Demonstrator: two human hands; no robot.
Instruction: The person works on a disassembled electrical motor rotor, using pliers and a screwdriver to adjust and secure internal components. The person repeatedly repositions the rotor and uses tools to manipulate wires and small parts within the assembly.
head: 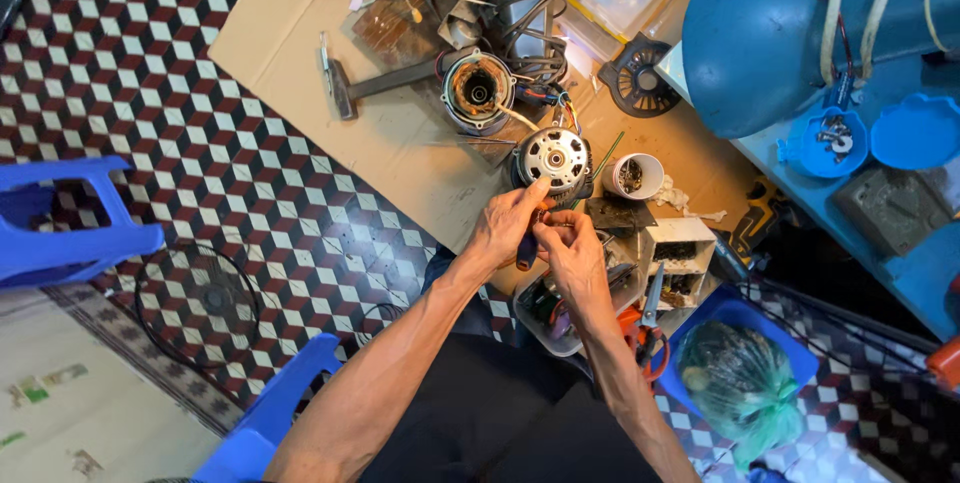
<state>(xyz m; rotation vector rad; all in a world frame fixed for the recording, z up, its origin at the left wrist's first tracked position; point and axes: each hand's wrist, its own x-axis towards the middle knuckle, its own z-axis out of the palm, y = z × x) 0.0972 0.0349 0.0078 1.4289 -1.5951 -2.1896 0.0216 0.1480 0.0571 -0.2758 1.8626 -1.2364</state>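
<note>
We saw the left hand (pixel 507 225) with its fingers closed around a small tool with a dark handle (pixel 527 251), and its first finger touched the round silver motor (pixel 553 160). The right hand (pixel 572 253) was right beside it, fingers curled in, pinching something too small for us to tell. The motor sat on a sheet of cardboard (pixel 300 33) (just past the hands). Near it stood a white cup (pixel 634 176) of little parts. Red scissors (pixel 646 328) lay by the right arm.
</note>
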